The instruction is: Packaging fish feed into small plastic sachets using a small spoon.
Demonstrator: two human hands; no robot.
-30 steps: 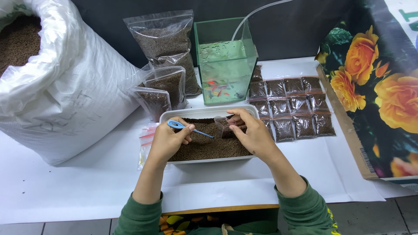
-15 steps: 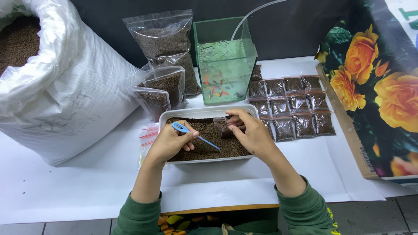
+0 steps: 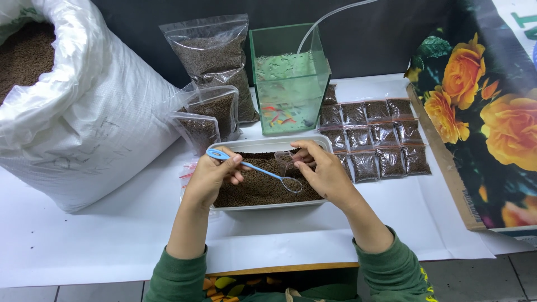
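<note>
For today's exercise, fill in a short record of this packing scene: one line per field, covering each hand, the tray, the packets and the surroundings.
Left hand: left hand grips a blue spoon, bowl down in the pellets
Right hand: right hand pinches a small clear bag over the tray
Tray: white tray holding brown pellets
Packets: filled small packets laid in rows to the right
Behind: green tank, larger pellet bags
Left side: big white sack, open

Big white sack (image 3: 95, 112) cut off at left edge
</note>
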